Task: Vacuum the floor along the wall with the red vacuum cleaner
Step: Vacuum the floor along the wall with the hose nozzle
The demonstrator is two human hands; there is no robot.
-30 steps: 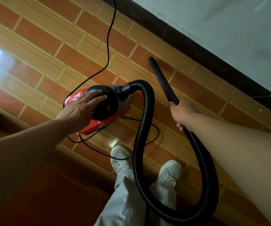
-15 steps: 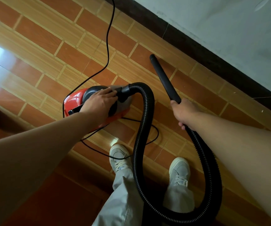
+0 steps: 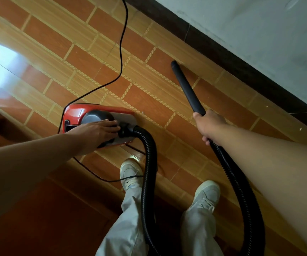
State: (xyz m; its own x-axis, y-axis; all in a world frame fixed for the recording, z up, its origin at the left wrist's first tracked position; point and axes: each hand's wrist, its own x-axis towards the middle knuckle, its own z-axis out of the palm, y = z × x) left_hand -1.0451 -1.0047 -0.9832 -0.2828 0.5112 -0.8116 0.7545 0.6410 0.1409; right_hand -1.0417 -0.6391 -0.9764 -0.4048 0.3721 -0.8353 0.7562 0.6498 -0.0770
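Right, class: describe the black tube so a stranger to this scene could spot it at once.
Find the pale wall with its dark skirting. Over the tiled floor beside it slants a straight black tube, its near end gripped by the right hand. Unlike the ribbed hose and thin cord, it is smooth and rigid.

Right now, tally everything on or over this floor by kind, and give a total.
Vacuum cleaner: 1
Hose: 1
Nozzle tube: 1
Power cord: 1
Hands: 2, left hand, right hand
Shoes: 2, left shoe, right shoe
Total: 8
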